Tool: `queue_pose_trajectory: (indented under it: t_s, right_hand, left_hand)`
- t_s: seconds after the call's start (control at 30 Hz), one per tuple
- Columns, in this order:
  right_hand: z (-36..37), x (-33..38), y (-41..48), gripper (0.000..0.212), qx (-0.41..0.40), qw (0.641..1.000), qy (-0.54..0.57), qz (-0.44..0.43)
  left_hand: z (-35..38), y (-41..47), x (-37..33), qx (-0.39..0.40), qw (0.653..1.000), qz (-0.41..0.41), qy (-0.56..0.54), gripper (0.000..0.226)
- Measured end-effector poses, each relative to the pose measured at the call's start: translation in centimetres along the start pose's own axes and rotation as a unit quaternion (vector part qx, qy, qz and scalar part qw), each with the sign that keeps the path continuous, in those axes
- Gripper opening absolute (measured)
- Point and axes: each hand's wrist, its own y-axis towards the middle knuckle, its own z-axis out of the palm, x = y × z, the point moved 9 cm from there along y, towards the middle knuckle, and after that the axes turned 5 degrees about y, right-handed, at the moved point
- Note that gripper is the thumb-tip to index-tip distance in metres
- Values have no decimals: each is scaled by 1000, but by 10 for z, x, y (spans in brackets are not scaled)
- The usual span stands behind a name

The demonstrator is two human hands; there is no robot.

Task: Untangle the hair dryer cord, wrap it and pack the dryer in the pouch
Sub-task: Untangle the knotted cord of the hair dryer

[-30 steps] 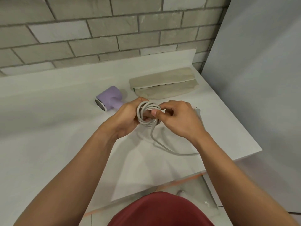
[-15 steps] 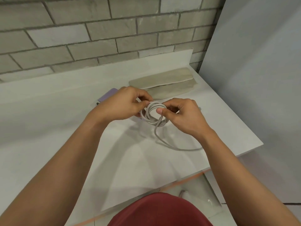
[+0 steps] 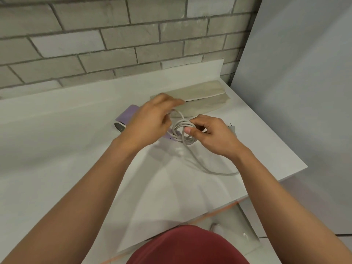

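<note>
A lilac hair dryer (image 3: 126,117) lies on the white counter (image 3: 57,149), mostly hidden behind my left hand. Its grey cord (image 3: 181,133) is wound into a small coil between my hands. My right hand (image 3: 215,137) pinches the coil with thumb and fingers. My left hand (image 3: 150,119) is above and left of the coil and holds a strand of cord that runs up from it. A loose length of cord trails toward me and curves right under my right wrist. The plug (image 3: 231,127) shows just behind my right hand. The beige pouch (image 3: 200,100) lies flat behind my hands.
A grey brick wall (image 3: 114,44) runs along the back of the counter. A plain grey panel (image 3: 295,92) stands at the right. The counter's right edge and front corner lie close to my right forearm, with floor below.
My left hand has risen and moved back over the dryer, drawing a strand of cord up from the coil. The right hand keeps its pinch on the coil.
</note>
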Motion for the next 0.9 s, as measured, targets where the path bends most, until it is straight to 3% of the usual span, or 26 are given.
queue_pose_trajectory:
  t_s: [0.1,0.2,0.33,0.47,0.53,0.6,0.7,0.77,0.83,0.9]
  right_hand:
    - [-4,4,7,20,-1,999,-30,-17]
    - [-6,1,7,18,-4,1000,-20,-12]
    - [0,-3,3,14,-1,996,92,14]
    - [-5,1,0,15,19,993,117,14]
    - [-9,-1,-2,17,24,995,100,16]
    - [-9,-3,-1,20,34,997,67,15]
    - [-7,-3,1,21,41,998,36,11]
    - [-8,-3,1,19,38,998,41,7]
    - [-8,-3,1,17,36,998,52,3]
    - [-8,-2,-1,16,29,997,78,4]
  left_hand:
    - [12,9,-13,74,988,70,119,35]
    - [0,14,-7,8,990,47,131,30]
    - [-12,7,4,-98,989,-63,92,26]
    - [-2,-7,32,-103,974,-203,-14,24]
    - [1,-10,45,-87,969,-233,3,22]
    - [2,-8,39,-65,977,-195,56,23]
    - [9,1,4,-15,994,9,109,57]
    - [19,2,-13,27,980,122,156,45]
    - [18,3,-15,24,973,139,182,33]
    - [15,3,-14,16,975,113,191,47]
